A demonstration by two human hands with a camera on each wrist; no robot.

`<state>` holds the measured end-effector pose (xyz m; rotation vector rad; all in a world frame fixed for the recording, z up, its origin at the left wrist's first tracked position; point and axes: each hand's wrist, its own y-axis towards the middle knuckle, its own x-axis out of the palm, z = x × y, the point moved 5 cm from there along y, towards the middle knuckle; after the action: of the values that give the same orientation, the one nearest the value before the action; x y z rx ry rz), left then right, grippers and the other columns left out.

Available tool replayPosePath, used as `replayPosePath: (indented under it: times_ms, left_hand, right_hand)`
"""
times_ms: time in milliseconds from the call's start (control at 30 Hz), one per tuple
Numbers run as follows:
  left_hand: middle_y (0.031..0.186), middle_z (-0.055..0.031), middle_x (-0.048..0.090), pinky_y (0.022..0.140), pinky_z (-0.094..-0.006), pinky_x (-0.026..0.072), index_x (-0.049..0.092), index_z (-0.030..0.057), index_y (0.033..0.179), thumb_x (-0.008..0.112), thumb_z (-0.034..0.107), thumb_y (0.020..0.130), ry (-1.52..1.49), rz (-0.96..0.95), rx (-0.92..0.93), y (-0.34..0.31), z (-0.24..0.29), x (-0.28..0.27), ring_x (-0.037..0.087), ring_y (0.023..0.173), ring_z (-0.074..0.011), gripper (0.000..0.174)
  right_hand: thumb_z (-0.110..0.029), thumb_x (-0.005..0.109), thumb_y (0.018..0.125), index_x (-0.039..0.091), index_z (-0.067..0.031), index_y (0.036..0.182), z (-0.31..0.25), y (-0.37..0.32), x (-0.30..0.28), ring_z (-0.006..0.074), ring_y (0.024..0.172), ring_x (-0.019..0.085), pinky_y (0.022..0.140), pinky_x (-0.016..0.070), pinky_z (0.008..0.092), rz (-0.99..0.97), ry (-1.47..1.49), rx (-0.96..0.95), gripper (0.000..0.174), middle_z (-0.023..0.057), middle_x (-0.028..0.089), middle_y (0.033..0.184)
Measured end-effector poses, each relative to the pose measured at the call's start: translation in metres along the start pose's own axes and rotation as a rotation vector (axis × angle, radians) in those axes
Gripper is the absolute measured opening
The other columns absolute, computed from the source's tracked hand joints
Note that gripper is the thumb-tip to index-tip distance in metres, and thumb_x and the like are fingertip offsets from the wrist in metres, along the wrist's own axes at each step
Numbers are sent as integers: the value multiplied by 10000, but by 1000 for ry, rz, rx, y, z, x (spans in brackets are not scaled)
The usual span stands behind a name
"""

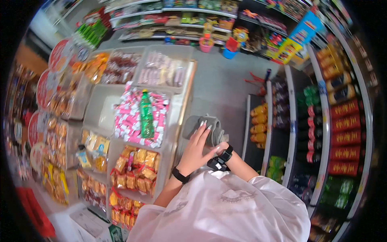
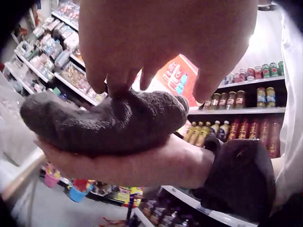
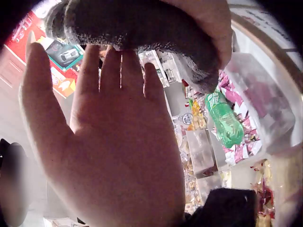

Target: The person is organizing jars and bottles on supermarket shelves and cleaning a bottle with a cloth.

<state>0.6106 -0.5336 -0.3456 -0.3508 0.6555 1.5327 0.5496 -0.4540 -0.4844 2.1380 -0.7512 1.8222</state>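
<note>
A grey fabric bundle (image 1: pixel 214 129) (image 2: pixel 104 124) (image 3: pixel 132 26) lies on my right hand (image 2: pixel 118 163) (image 3: pixel 210 23), whose palm and extended fingers support it from below. My left hand (image 1: pixel 195 151) (image 2: pixel 165 40) (image 3: pixel 118 137) rests over the bundle with fingers fairly straight, fingertips touching the fabric. In the head view, most of my right hand is hidden by the left hand and the bundle. Dark bands circle both wrists. To the left, a green bottle (image 1: pixel 146 115) (image 3: pixel 225 120) lies on pink-and-white wrapped packets (image 1: pixel 125 117) in a bin.
Bins of packaged snacks (image 1: pixel 137 169) fill the stand on the left, its wooden edge (image 1: pixel 186 97) close to my hands. Drink shelves (image 1: pixel 296 133) stand on the right. Pink (image 1: pixel 206 45) and blue (image 1: pixel 230 53) buckets sit across the grey floor (image 1: pixel 213 80), before the back shelves.
</note>
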Motion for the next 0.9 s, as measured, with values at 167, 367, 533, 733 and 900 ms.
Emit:
replayPosePath:
  times_ms: [167,367,533,733,900]
  left_hand:
    - [1410,-195,302,1038,-397,298,392,40,1316,627,299,806,-100,-199,177,31,26,57,342,1274,-346,619]
    - [1426,-120,319,1059,-515,191,440,98,1294,524,284,880,-191,-317,184,89,27,98,301,1310,-318,461]
    - [1397,-202,321,1013,-553,221,382,131,1347,582,368,822,642,143,-403,134,-72,37,288,1304,-333,609]
    - [1464,-138,224,988,-539,287,321,207,1384,689,321,732,1068,315,-794,83,-202,-35,204,1341,-343,758]
    - [1442,-148,262,985,-471,335,293,213,1397,690,224,735,814,508,-694,58,-201,-47,339,1276,-325,772]
  right_hand:
    - [-393,387,928,398,-135,1311,-38,-74,-21,263,1222,427,1015,369,446,27,-99,-211,461,98,411,1345]
    - [-330,355,951,361,-162,1345,-113,-89,-73,261,1262,373,1012,366,468,204,-224,-372,428,76,377,1378]
    - [-385,377,927,355,-194,1353,-192,-58,-16,276,1312,282,1060,222,573,240,140,-273,468,36,326,1419]
    - [-421,360,915,360,-185,1355,-239,-19,-21,296,1326,251,1060,165,614,300,348,-176,500,48,304,1436]
    - [-432,359,912,363,-193,1353,-231,15,-22,298,1327,247,1055,167,626,279,226,33,502,48,289,1443]
